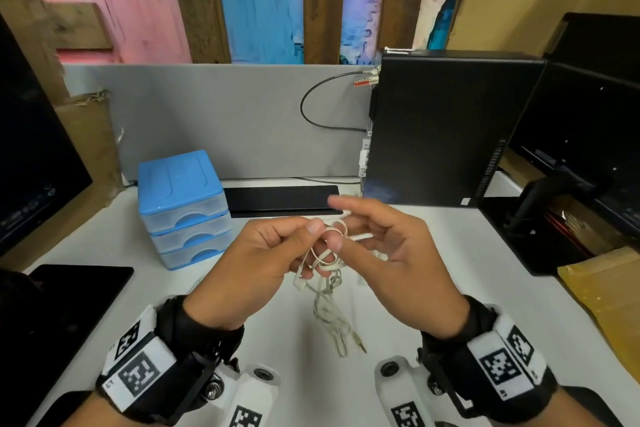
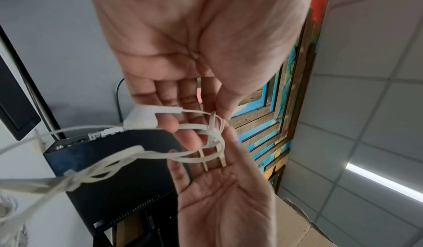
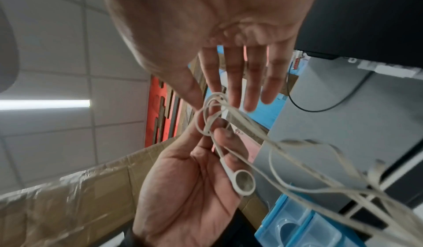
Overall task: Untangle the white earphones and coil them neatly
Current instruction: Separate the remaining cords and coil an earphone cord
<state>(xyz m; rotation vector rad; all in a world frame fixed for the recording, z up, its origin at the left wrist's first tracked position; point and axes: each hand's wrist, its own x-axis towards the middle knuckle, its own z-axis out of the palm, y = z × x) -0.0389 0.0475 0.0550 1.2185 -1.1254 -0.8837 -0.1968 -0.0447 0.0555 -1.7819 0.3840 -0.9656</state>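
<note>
Fingers [image 1: 313, 227] of our left hand [image 1: 254, 265] pinched a loop of the white earphones [image 1: 325, 263], while our right hand [image 1: 391, 253] pinched a neighbouring strand between thumb and forefinger, its other fingers spread loosely. We held the cord in the air above the worktop [image 1: 415, 288], one earbud [image 3: 243, 182] dangling by the left palm and the plug [image 1: 360, 345] end trailing down to the surface. We judged the untangling barely under way: loops were crossed and knotted, and no coil was begun.
</note>
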